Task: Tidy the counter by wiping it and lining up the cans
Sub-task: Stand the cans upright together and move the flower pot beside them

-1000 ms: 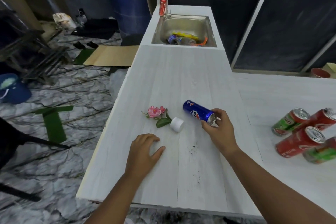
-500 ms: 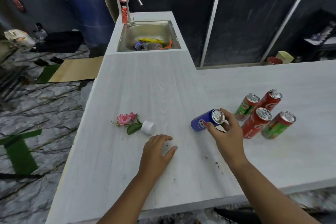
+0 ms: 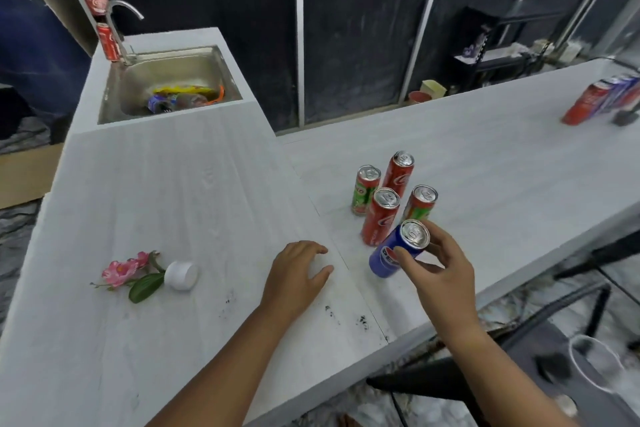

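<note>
Right hand (image 3: 438, 274) grip clamped on blue can (image 3: 398, 250), fingers around its upper body; can tilted, top leaning away from the person toward the right. Left hand (image 3: 298, 274) rests flat on table (image 3: 173, 184), holding nothing. Just beyond the blue can stand four upright cans (image 3: 391, 194), clustered, not in a row; nearest free spot judged in front of them.
</note>
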Tool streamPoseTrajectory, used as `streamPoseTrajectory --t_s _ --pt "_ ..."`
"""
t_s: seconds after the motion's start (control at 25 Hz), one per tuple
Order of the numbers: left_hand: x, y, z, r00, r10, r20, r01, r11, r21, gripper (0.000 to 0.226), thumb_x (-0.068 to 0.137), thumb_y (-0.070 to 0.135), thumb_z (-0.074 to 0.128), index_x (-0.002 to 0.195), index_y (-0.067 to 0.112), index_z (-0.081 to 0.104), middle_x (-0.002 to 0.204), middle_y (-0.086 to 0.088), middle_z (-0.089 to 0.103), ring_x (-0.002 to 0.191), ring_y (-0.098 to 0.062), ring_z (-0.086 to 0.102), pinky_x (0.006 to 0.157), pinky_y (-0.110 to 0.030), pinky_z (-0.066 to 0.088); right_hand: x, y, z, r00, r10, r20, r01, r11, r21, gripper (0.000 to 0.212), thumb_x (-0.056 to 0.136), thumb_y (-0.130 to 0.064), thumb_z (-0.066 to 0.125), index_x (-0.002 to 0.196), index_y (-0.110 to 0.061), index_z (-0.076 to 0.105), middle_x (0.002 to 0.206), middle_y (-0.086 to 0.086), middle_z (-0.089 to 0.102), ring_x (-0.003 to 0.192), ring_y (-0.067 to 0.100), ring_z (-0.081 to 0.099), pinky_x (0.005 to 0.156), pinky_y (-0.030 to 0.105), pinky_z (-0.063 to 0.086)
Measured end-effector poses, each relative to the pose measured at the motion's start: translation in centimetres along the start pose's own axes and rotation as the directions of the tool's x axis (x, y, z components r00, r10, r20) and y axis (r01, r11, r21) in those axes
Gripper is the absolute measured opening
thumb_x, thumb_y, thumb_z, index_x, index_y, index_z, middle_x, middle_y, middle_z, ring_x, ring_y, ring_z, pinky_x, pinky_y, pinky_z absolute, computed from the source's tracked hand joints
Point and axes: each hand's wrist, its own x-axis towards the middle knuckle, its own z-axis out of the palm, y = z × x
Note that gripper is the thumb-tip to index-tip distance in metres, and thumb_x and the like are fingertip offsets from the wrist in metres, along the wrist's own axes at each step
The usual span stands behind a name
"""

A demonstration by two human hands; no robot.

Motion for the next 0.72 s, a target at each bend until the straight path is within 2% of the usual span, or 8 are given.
streamPoseTrajectory --t_s 0.12,0.24,0.44,0.64,0.72 --pt "2.1 1.5 2.5 0.993 0.093 0.075 -0.1 0.99 0.101 0.039 0.094 0.046 0.075 0.129 0.029 0.072 0.132 0.011 0.068 0.128 -0.015 0.059 0.111 -0.034 0.044 1.1 1.0 -3.0 0.996 0.051 -0.072 -0.054 0.998 -0.037 0.064 0.083 -0.022 0.092 0.14 -0.036 0.066 0.123 -0.026 0.074 0.109 -0.005 0.072 0.08 0.014 0.061" --pt "3.2 2.6 4.6 0.984 0.105 0.143 -0.125 0.982 0.144 0.043 0.095 0.047 0.074 0.134 0.029 0.071 0.139 0.006 0.066 0.133 -0.019 0.057 0.112 -0.036 0.04 2.6 2.1 -5.2 0.987 0.089 -0.131 -0.098 0.993 -0.063 0.068 0.083 -0.025 0.092 0.145 -0.033 0.065 0.123 -0.026 0.073 0.109 -0.01 0.07 0.079 0.01 0.059" --pt "2.5 1.9 5.9 0.993 0.086 0.085 -0.096 0.988 0.119 0.04 0.095 0.049 0.074 0.131 0.032 0.074 0.14 0.006 0.066 0.132 -0.017 0.058 0.112 -0.037 0.039 4.2 3.3 -6.4 0.987 0.09 -0.135 -0.104 0.989 -0.1 0.065 0.086 -0.025 0.09 0.144 -0.037 0.064 0.128 -0.024 0.072 0.116 -0.006 0.069 0.089 0.023 0.062" --pt "2.1 1.9 6.0 0.995 0.087 0.057 -0.093 0.99 0.103 0.04 0.096 0.048 0.074 0.132 0.032 0.074 0.142 0.008 0.066 0.133 -0.016 0.058 0.115 -0.039 0.041 4.4 4.3 -6.7 0.993 0.069 -0.095 -0.082 0.986 -0.143 0.065 0.086 -0.029 0.09 0.141 -0.048 0.06 0.132 -0.028 0.069 0.124 -0.003 0.065 0.087 0.015 0.061" --pt "2.0 2.0 6.0 0.995 0.079 0.057 -0.084 0.993 0.089 0.04 0.096 0.047 0.074 0.133 0.031 0.074 0.143 0.007 0.066 0.134 -0.016 0.058 0.116 -0.038 0.039 4.5 4.7 -6.5 0.993 0.069 -0.092 -0.084 0.982 -0.168 0.068 0.086 -0.03 0.091 0.143 -0.049 0.058 0.135 -0.027 0.068 0.126 -0.003 0.064 0.088 0.018 0.061"
